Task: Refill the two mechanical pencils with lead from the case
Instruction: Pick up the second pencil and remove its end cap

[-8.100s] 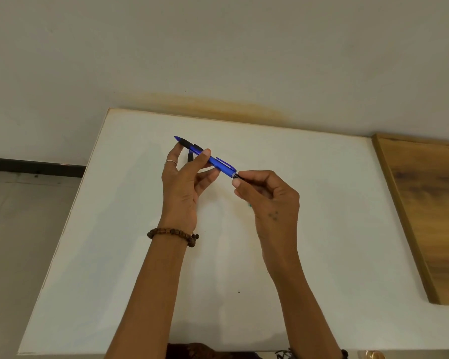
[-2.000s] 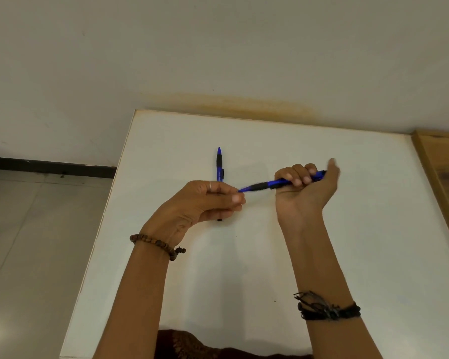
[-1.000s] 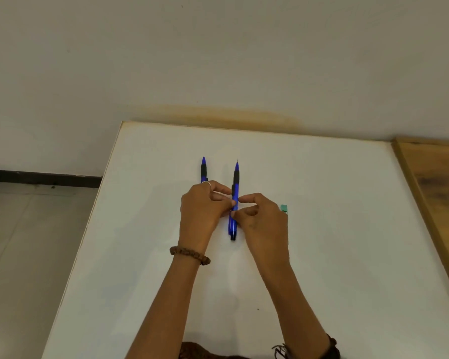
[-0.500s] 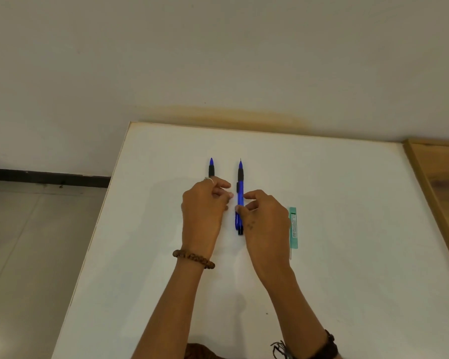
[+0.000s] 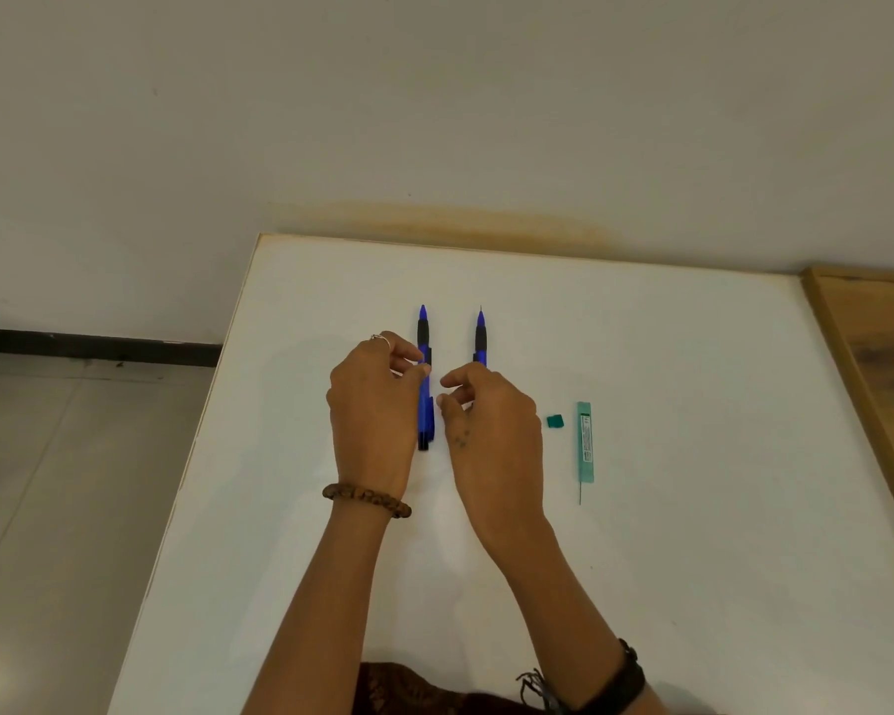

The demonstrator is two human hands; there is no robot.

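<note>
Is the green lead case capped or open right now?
Open. The small green cap lies apart on the white table, left of the slim green lead case, and a lead pokes from its near end.

a plain indoor room: white table [image 5: 641, 585] against a bare wall [image 5: 434, 95], tiled floor [image 5: 47, 482].

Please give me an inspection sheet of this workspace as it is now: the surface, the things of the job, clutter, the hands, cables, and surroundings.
Surface: white table, bare where visible.
Job's things: left pencil and right pencil lie side by side, tips away from the person; a thin lead shows at the right pencil's tip. Green lead case lies to their right, a lead sticking out of its near end; small green cap lies apart beside it.
Clutter: nothing seen.
Hands: left hand and right hand are over the pencils, fingers loosely curled, holding nothing.
Cables: nothing seen.
Surroundings: plain wall, wooden surface at right, tiled floor at left.
</note>
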